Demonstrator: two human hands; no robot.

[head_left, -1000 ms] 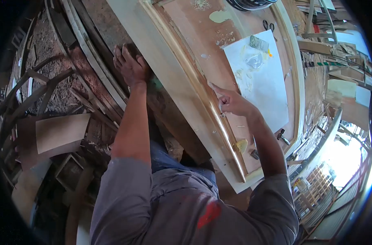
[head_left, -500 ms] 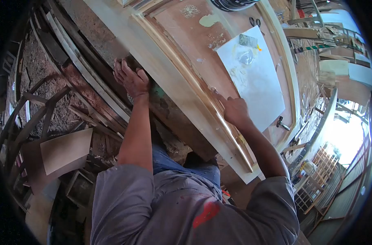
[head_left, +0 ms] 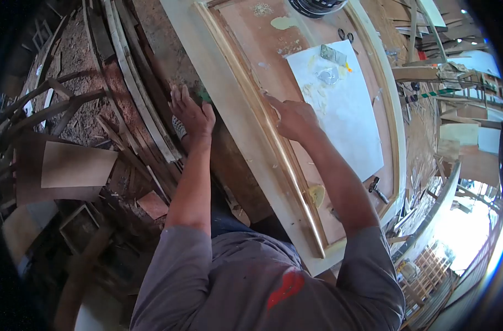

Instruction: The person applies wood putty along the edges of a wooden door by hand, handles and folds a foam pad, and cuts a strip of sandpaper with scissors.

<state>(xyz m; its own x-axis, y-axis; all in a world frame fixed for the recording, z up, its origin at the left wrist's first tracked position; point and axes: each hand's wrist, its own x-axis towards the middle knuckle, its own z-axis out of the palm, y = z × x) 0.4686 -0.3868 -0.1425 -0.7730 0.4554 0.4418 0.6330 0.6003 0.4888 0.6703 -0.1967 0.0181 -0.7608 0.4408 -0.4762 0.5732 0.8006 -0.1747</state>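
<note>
My right hand (head_left: 297, 119) is over a framed wooden panel, its index finger stretched out to the inner edge of a long wooden moulding (head_left: 241, 71). Its thumb lies close to the same strip, the other fingers are partly curled, and no object shows in it. My left hand (head_left: 193, 118) is open with fingers apart, beside the panel's pale outer frame (head_left: 215, 91) and above a dark, worn surface. To the right of my right hand, a white board (head_left: 357, 124) lies on the panel, smeared with pale paste and bearing a clear plastic piece (head_left: 328, 76) and a small greenish block (head_left: 333, 55).
A dark round container (head_left: 316, 6) stands at the panel's far end near scissors (head_left: 345, 35). A small hammer (head_left: 378, 190) and a yellowish lump (head_left: 316, 195) lie on the panel. Long timber strips (head_left: 131, 83) and brown sheets (head_left: 78, 165) are on the left.
My right fingertip has moved up along the moulding, toward the far end. My left hand has shifted slightly right and down, fingers still spread. The camera view has turned a little.
</note>
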